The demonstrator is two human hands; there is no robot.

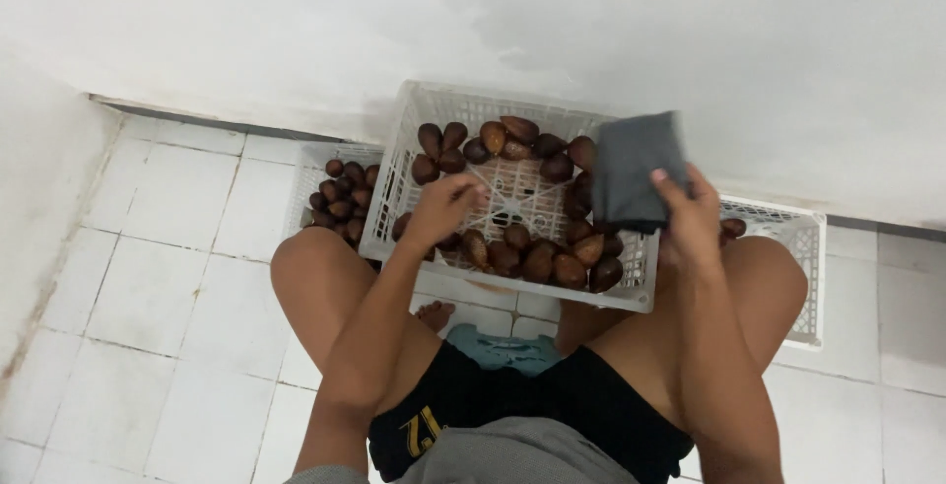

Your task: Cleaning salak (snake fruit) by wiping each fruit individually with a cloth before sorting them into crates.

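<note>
A folded grey cloth (636,169), soft and light by its look, is pinched at its near edge by the right hand (693,216) over the white crate's (512,287) right rim, while the left hand (445,206) is curled, apparently closed, among firm brown scaly fruits (537,259) near the crate's middle.

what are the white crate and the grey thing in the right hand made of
White crate: looks like moulded plastic, matte, judging by its thin lattice walls and grid floor. Grey thing held by the right hand: probably cloth, matte dark grey, since it lies folded flat with soft edges and no shine.
</note>
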